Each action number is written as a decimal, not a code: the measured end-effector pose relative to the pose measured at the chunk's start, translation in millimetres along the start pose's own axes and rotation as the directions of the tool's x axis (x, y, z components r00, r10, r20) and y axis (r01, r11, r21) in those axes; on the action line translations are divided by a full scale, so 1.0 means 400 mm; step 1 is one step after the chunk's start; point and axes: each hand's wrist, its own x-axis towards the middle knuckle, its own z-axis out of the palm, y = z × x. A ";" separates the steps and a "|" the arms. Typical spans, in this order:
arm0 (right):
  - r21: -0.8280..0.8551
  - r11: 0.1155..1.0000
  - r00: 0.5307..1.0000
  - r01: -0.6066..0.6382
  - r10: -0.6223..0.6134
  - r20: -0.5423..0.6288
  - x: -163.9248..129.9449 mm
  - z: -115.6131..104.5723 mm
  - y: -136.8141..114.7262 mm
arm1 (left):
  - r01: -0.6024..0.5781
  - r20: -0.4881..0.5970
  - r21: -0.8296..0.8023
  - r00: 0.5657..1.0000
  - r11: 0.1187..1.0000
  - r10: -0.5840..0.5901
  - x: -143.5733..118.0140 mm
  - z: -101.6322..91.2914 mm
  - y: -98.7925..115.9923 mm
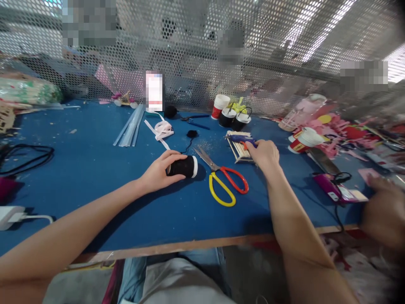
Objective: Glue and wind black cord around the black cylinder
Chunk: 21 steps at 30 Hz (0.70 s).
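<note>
Right now my left hand wraps a spool of black thread lying on its side on the blue table, its white rim facing the scissors. My right hand closes on a blue glue gun over wooden sticks.
</note>
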 end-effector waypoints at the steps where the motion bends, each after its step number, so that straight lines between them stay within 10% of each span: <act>1: -0.014 1.000 0.999 0.010 -0.011 -0.051 -0.006 -0.004 -0.005 | 0.001 0.001 -0.001 1.000 1.000 -0.001 0.000 0.000 0.001; 5: 0.106 0.954 0.936 0.281 -0.248 -0.249 -0.063 -0.044 -0.059 | -0.016 0.012 -0.010 1.000 1.000 0.016 0.000 -0.001 0.004; 8: 0.466 0.704 0.826 0.535 -0.551 -0.117 -0.130 -0.073 -0.130 | -0.060 0.018 -0.017 0.998 0.998 0.061 0.000 -0.001 0.011; 11: 0.708 0.519 0.684 0.479 -0.726 0.069 -0.183 -0.074 -0.197 | -0.103 0.020 -0.022 0.994 0.994 0.104 -0.002 0.000 0.021; 17: 0.894 0.425 0.547 0.143 -0.786 0.286 -0.218 -0.033 -0.255 | -0.123 0.054 -0.043 0.991 0.992 0.125 -0.006 0.002 0.038; 21: 0.935 0.346 0.584 0.080 -0.776 0.238 -0.241 -0.026 -0.270 | -0.077 0.039 -0.090 0.996 0.993 0.081 -0.008 0.009 0.037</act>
